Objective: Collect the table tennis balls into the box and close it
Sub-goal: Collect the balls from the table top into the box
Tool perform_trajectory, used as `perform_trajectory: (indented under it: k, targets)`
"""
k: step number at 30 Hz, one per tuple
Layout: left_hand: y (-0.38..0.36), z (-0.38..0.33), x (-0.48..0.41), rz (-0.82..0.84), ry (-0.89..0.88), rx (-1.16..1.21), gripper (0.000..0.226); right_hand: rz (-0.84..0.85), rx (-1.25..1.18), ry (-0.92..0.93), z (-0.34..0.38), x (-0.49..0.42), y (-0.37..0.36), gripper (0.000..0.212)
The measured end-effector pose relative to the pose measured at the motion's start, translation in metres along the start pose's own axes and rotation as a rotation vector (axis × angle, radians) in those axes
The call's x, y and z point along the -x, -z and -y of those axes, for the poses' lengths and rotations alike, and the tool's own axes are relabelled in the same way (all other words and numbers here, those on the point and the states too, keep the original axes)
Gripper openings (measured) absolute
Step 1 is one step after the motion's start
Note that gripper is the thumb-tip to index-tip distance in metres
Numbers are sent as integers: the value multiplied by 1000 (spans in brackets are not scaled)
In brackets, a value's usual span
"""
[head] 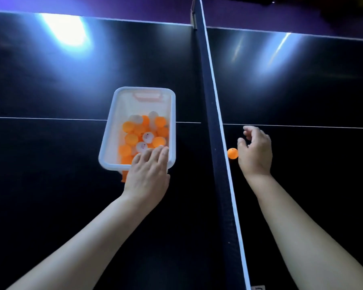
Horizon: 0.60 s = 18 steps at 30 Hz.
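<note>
A translucent white plastic box (108, 130) stands open on the dark table, left of the net, with several orange and white table tennis balls (144, 135) inside. My left hand (148, 174) rests on the box's near rim, its straight fingers reaching over the edge above the balls. One orange ball (232, 153) lies on the table right of the net, close against it. My right hand (255, 151) hovers just right of that ball with loosely curled fingers, holding nothing. Whether it touches the ball is unclear.
The net (213, 122), with its white top band, runs from the far edge toward me between my two arms. The table's white centre line (50, 118) crosses under the box. Orange clasps (148, 96) show at the box's ends. Bright lamp glare lies on the far tabletop.
</note>
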State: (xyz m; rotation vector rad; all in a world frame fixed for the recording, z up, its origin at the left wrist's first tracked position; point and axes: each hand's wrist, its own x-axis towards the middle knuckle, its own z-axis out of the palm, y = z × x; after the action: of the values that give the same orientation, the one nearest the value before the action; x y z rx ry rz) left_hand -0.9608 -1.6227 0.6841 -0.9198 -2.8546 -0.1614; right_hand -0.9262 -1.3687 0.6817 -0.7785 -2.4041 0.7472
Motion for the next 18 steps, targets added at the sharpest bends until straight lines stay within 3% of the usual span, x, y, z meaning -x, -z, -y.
perform_trajectory:
  k: [3, 7, 10, 14, 18]
  targets:
    - [-22, -1, -13, 36, 50, -17, 65, 112, 137, -76, -33, -10, -15, 31]
    - [-29, -1, -20, -18, -20, -85, 24, 357, 242, -66, -55, -15, -45, 41]
    - [-23, -1, -22, -6, -42, -58, 31, 500, 317, -78, -71, -10, -60, 45]
    - [-27, 2, -19, -59, -64, -24, 19, 430, 284, -121, -72, -3, -58, 40]
    - [-30, 5, -17, -75, -100, -27, 15, 161, -34, -192, -21, -5, -27, 38]
